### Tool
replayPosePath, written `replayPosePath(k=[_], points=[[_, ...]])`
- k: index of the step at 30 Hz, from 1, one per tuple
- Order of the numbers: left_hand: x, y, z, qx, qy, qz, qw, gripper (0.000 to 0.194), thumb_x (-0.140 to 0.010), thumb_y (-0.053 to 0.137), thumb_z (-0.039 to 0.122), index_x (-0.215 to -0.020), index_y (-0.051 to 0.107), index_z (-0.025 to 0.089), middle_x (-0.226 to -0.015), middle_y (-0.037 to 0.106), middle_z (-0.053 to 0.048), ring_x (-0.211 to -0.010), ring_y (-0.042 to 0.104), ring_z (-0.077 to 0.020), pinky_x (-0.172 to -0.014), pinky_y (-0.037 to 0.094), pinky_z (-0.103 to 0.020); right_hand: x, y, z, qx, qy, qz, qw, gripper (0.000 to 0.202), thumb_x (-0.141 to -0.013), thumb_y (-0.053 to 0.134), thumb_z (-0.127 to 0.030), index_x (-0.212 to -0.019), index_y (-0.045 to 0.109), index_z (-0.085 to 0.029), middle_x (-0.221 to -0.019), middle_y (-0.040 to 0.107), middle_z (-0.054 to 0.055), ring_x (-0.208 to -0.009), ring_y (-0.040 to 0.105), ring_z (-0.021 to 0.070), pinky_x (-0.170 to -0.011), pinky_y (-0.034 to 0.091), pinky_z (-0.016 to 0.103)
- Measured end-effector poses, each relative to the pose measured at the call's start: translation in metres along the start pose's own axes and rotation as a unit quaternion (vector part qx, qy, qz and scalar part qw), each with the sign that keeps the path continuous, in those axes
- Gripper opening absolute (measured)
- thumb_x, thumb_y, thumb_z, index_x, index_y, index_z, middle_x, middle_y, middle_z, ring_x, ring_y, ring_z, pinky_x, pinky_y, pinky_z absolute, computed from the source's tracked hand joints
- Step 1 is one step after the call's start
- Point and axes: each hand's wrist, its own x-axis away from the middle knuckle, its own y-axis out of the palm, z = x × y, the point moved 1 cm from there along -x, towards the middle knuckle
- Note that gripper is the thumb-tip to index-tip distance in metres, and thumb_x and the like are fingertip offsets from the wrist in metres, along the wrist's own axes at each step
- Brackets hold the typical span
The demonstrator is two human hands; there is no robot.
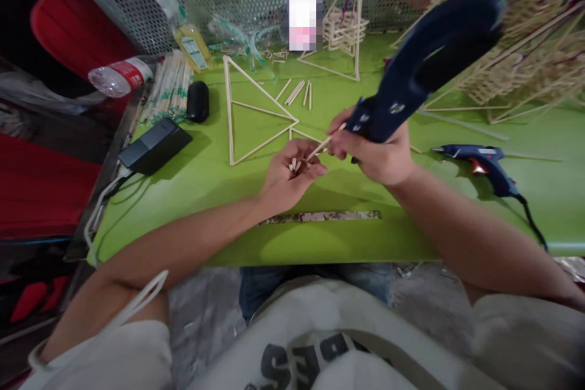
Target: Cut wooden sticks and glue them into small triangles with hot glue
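- Right hand [381,155]: closed around the grip of a dark blue glue gun [425,61], raised above the surface [320,237]; the nozzle end points down and left toward a thin wooden stick [325,142]
- Left hand [290,177]: fingers curled, pinching the near end of that stick between thumb and fingertips, with several short stick pieces [295,164] cupped in the palm
- The stick is held in the air between the two hands, just above the surface and just beside the flat stick frame [256,113]
- Flat stick frame: a large triangle with an inner strut lies assembled on the surface; a smaller piece runs from its right corner toward the hands, its far end hidden behind them
- Judged progress: the flat frame appears partly built, with joints at its right corner seemingly unfinished; the stick in hand is not yet attached to anything
- Loose sticks [297,92] lie beyond the frame, unused
- Second glue gun [479,161]: rests on the surface to the right, well apart from the hands, cable trailing off the edge
- Finished stick structures [347,27] stand at the far edge; a larger lattice [525,55] fills the far right
- Patterned ruler [320,216] lies near the front edge
- Left margin: bundle of sticks [171,88], black power adapter [153,145], plastic bottle [119,76]
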Motion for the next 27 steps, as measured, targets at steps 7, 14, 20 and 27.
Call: replayPosePath(k=[7,14,20,27], points=[[0.007,-0.003,0.017,-0.098,-0.13,-0.054,0.985,0.04,-0.106,0.071,0.056,-0.09,0.07,0.02,-0.073,0.065,0.0,-0.062,0.054,-0.0135,-0.057,0.037,-0.029,-0.036,-0.023,0.052,0.192,0.016,0.173,0.966,0.026,-0.1,0.069,-0.048,-0.103,0.075,-0.023,-0.087,0.077,0.007,-0.071,0.07,0.0217,-0.068,0.061,0.041],[0.009,-0.011,0.03,-0.109,-0.183,-0.161,0.964,0.04,-0.102,0.073,0.048,-0.077,0.057,0.022,-0.061,0.044,0.006,-0.056,0.038,-0.0124,-0.056,0.027,-0.03,-0.056,-0.04,0.08,0.395,0.015,0.055,0.917,0.044,-0.091,0.066,-0.038,-0.126,0.079,-0.016,-0.107,0.082,0.012,-0.097,0.077,0.0296,-0.086,0.057,0.041],[0.013,-0.019,0.024,0.001,-0.112,-0.166,0.98,0.014,-0.102,0.052,0.021,-0.089,0.057,0.023,-0.076,0.049,0.002,-0.066,0.043,-0.0161,-0.064,0.038,-0.033,-0.054,-0.097,0.065,0.543,0.064,0.082,0.833,0.019,-0.087,0.079,-0.037,-0.084,0.077,-0.019,-0.078,0.075,0.012,-0.076,0.066,0.0209,-0.07,0.041,0.041],[0.013,-0.016,0.015,0.084,-0.132,-0.1,0.983,0.028,-0.116,0.053,0.042,-0.102,0.064,0.021,-0.082,0.062,-0.002,-0.069,0.058,-0.015,-0.065,0.052,-0.031,-0.051,-0.132,0.087,0.592,0.142,0.031,0.793,0.036,-0.074,0.098,-0.034,-0.067,0.065,-0.024,-0.051,0.046,-0.001,-0.061,0.05,0.0141,-0.066,0.031,0.042]])
